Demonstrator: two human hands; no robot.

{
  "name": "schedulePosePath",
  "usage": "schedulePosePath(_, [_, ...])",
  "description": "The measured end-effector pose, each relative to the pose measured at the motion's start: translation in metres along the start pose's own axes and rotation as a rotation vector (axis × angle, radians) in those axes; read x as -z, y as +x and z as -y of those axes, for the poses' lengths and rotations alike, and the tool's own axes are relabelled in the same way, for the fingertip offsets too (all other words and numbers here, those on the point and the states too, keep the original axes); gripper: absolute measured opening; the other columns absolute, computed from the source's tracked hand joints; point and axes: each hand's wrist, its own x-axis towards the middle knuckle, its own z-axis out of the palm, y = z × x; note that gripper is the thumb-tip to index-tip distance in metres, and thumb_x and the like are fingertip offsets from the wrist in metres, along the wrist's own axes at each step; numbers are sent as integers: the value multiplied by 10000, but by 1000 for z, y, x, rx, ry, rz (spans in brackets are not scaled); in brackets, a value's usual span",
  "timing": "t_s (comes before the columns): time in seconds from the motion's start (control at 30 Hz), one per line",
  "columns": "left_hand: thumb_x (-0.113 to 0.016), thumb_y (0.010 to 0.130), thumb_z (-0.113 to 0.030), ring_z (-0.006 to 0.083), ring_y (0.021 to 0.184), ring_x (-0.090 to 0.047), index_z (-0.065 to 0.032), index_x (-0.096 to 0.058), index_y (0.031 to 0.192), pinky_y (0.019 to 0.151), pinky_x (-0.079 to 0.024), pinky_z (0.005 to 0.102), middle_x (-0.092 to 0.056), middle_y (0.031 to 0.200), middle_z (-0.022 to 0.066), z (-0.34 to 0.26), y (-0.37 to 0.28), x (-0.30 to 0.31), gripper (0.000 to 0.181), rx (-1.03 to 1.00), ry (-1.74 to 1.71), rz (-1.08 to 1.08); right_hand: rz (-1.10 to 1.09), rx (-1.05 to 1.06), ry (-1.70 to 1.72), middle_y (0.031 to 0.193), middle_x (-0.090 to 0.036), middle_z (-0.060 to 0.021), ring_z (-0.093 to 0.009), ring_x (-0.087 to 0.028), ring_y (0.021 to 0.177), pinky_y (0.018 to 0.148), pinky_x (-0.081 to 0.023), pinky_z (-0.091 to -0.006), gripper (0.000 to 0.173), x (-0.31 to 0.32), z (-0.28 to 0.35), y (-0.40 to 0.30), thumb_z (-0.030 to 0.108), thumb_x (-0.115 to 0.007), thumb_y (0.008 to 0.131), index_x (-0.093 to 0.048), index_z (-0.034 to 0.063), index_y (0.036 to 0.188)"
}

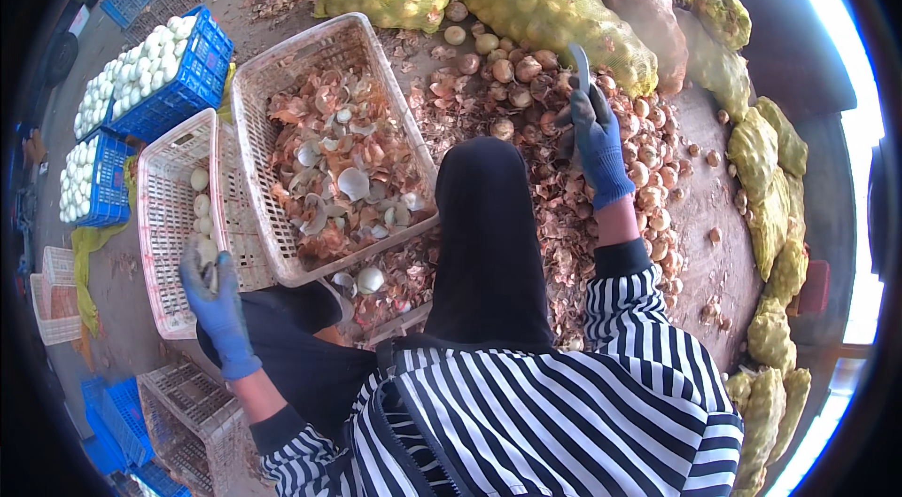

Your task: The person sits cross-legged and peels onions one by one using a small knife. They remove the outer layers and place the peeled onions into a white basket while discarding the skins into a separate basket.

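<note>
My right hand, in a blue knit glove with a darkened palm and fingers, grips a knife whose short curved blade points away from me. Beneath it spreads a heap of unpeeled onions among loose skins. On the other side, my gloved left hand reaches into a pinkish-white plastic crate. Several peeled onions lie in a row inside that crate. One pale onion is right at my left fingers; whether they hold it cannot be made out.
Between my hands stands a larger dirty white crate filled with onion skins. Blue crates heaped with peeled onions are at the far left. Yellow mesh sacks of onions lie ahead and along the right. An empty-looking crate sits behind my left arm.
</note>
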Motion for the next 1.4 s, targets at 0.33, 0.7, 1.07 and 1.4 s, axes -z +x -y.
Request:
schedulePosePath(0.33, [-681, 855, -34, 230, 1195, -554, -26, -545, 1344, 984, -473, 348, -536, 1322, 125, -33, -42, -71, 508, -8, 58, 282, -92, -151, -1232, 964, -689, -257, -434, -673, 884, 780, -527, -529, 390, 107, -177, 39, 310, -493, 963, -555, 77, 1269])
schedulePosePath(0.7, [-654, 854, 11, 187, 1183, -557, -38, -544, 1344, 982, -478, 321, -541, 1346, 84, -45, -35, -103, 505, -105, 94, 419, -53, -353, -1235, 1157, -674, -231, -425, -642, 1081, 935, -503, -491, 364, 150, -219, 127, 202, -518, 901, -618, 68, 1225])
schedulePosePath(1.07, [-647, 843, 34, 251, 1193, -583, -4, -605, 1268, 995, -489, 339, -578, 1308, 142, -100, -43, -112, 429, -307, -94, 402, 423, 73, -361, 777, -600, -2, -84, -531, 567, 528, -449, -244, 339, 38, 13, 2, 175, -578, 997, -574, 34, 1305])
schedulePosePath(1.4, [-797, 661, -52, 345, 1309, -465, -150, -466, 1445, 1092, -429, 419, -450, 1430, 139, -109, -47, -88, 856, -452, 31, 759, 1264, 463, -538, 841, -673, -200, -364, -678, 768, 696, -542, -419, 392, -71, 42, -69, 197, -660, 914, -609, 26, 1263])
